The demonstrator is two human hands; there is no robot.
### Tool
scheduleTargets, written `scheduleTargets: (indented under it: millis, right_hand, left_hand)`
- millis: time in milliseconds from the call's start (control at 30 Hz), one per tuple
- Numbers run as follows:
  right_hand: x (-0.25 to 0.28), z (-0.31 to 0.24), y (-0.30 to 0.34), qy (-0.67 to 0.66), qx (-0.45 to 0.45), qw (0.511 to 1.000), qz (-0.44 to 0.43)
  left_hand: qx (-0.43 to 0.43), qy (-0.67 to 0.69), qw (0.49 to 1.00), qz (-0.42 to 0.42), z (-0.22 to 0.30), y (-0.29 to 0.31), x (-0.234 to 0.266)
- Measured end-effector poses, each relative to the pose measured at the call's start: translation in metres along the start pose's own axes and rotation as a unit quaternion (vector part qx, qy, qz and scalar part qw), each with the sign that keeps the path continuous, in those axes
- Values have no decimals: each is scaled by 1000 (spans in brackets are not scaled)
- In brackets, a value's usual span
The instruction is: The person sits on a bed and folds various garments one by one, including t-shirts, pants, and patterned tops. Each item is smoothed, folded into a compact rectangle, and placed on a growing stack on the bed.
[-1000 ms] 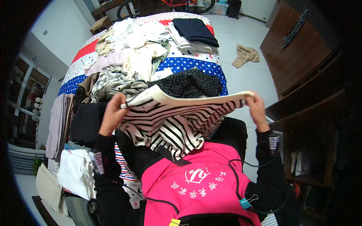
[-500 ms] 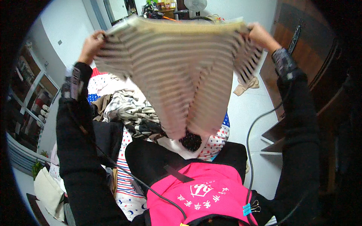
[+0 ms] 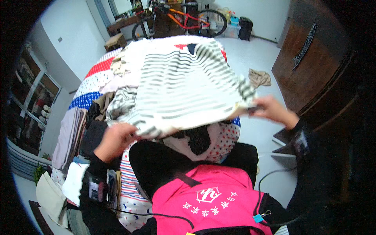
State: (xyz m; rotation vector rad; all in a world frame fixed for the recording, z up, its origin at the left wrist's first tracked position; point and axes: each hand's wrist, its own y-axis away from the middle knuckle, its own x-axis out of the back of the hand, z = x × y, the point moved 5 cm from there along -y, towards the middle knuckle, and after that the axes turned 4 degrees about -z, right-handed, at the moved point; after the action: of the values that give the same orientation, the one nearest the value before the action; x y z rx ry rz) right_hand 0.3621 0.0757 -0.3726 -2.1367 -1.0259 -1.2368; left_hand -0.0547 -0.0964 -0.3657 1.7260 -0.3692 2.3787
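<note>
A white sweater with dark grey stripes (image 3: 184, 84) stretches out over the bed, blurred by motion. Its near edge hangs between my two hands. My left hand (image 3: 119, 141) pinches the left end of that edge, low over the pile of clothes. At the right end, my right hand (image 3: 272, 111) grips the other corner, out past the bed's right side. Both hands are closed on the fabric. Beneath the sweater's near edge, a pale pink garment with a black patch (image 3: 199, 141) lies in front of my knees.
The bed's patterned cover (image 3: 90, 82) holds loose clothes and folded stacks (image 3: 70, 135) on the left. A beige cloth (image 3: 259, 78) lies on the floor at right, near a brown wooden door (image 3: 301, 62). A bicycle (image 3: 184, 21) stands beyond the bed. A black cable (image 3: 156, 214) crosses my lap.
The sweater came down from upright in front of me and now spreads away over the bed. Both hands dropped and drew nearer to me, still gripping it.
</note>
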Motion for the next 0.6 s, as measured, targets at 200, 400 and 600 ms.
scheduleTargets:
  millis: [200, 400, 600]
  right_hand:
    - [-163, 3, 50, -76, -69, 960, -259]
    - [-151, 54, 10, -426, -269, 834, -226]
    - [-159, 55, -52, -784, -236, 551, 163]
  left_hand:
    - [-49, 123, 980, -150, 18, 51, -132]
    - [73, 356, 903, -228, -13, 20, -137]
    - [288, 606, 742, 18, -45, -33, -111]
